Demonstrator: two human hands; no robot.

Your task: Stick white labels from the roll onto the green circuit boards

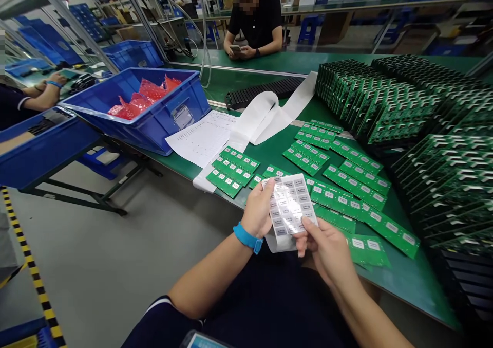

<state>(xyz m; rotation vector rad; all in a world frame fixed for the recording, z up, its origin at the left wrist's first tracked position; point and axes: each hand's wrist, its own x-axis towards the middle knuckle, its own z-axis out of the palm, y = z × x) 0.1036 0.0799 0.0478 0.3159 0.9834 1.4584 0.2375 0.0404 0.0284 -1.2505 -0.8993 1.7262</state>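
Note:
A sheet of silver printed labels (290, 204) is held up in front of me, its surface glinting. My left hand (259, 208), with a blue band at the wrist, pinches the sheet's left edge under the thumb. At its lower right corner, the thumb and fingers of my right hand (325, 242) close on the same sheet. White backing hangs below it. Beyond and to the right, green circuit boards (356, 178) with white labels lie in rows on the green table (416, 281). Another group of labelled circuit boards (233, 170) lies left of my hands.
Racks of upright circuit boards (377, 96) line the right side. A long label strip (265, 116) curls over a printed paper (204, 137). Left stands a blue bin (165, 116) with red bubble-wrap bags (142, 98). A person (256, 19) holding a phone leans on the far table edge.

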